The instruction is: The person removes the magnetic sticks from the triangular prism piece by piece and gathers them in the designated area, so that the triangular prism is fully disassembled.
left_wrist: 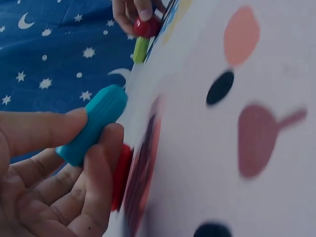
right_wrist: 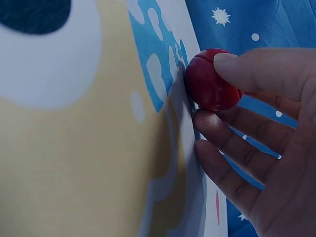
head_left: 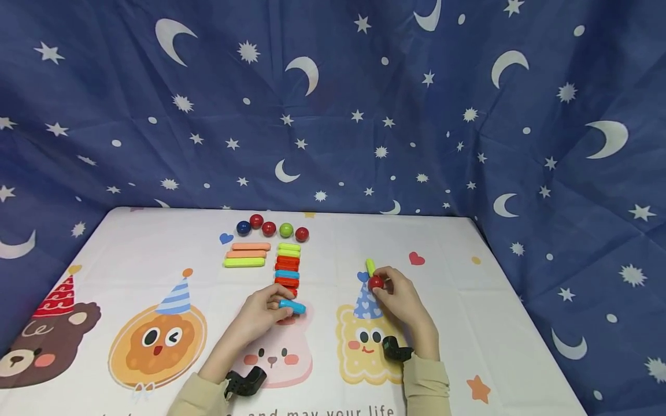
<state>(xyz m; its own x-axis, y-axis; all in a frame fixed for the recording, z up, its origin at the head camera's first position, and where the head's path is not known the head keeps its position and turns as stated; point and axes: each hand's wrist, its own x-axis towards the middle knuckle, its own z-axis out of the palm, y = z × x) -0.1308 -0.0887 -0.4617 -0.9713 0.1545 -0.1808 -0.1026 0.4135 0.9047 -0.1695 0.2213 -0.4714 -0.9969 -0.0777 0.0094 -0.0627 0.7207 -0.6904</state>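
Note:
My left hand pinches a short blue stick, which looks like modelling clay, between thumb and fingers. It is held just below a column of red, blue and yellow-green sticks. Over on the right, my right hand grips a shiny red ball with thumb and fingertips, low at the tablecloth. Right beyond that ball lies a single yellow-green stick, whose near end meets or is hidden by the ball. In the left wrist view a red stick shows behind the left fingers.
Several balls, among them a dark blue ball and a green ball, stand in a row at the back. Two orange sticks and a yellow-green stick lie left of the column. A printed tablecloth covers the table; a blue curtain hangs behind.

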